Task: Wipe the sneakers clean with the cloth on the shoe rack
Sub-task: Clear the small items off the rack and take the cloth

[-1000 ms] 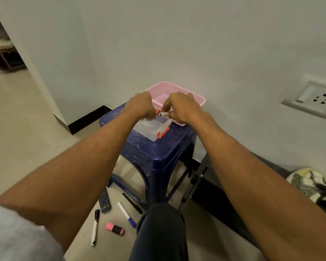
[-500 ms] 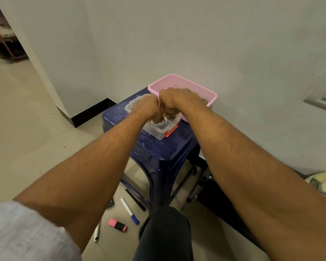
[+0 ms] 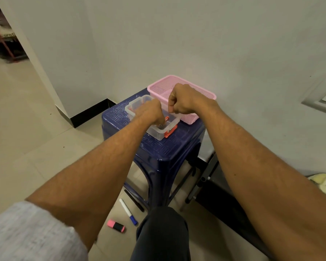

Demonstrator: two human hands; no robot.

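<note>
— White walls are standing all around, and a blue stool [image 3: 154, 147] is sitting on the pale floor [image 3: 26, 147]. What is lying on the stool?

— A clear box [image 3: 159, 133] and a pink basket [image 3: 158, 88] are sitting side by side on top, touching.

— What are the hands doing?

— The left hand [image 3: 150, 112] is reaching down into the clear box, next to a small orange thing [image 3: 167, 119]. Its fingers are hiding, so I cannot tell if they are holding anything. The right hand [image 3: 181, 99] is hanging over the basket's near edge with its fingers curling tight together in a fist.

— Where are the sneakers and the cloth?

— One pale shoe [image 3: 324, 183] is peeking in low on the right, far from both hands. I am not seeing a cloth. A pink marker [image 3: 116, 225] and a blue-capped pen [image 3: 128, 211] are lying on the floor.
</note>
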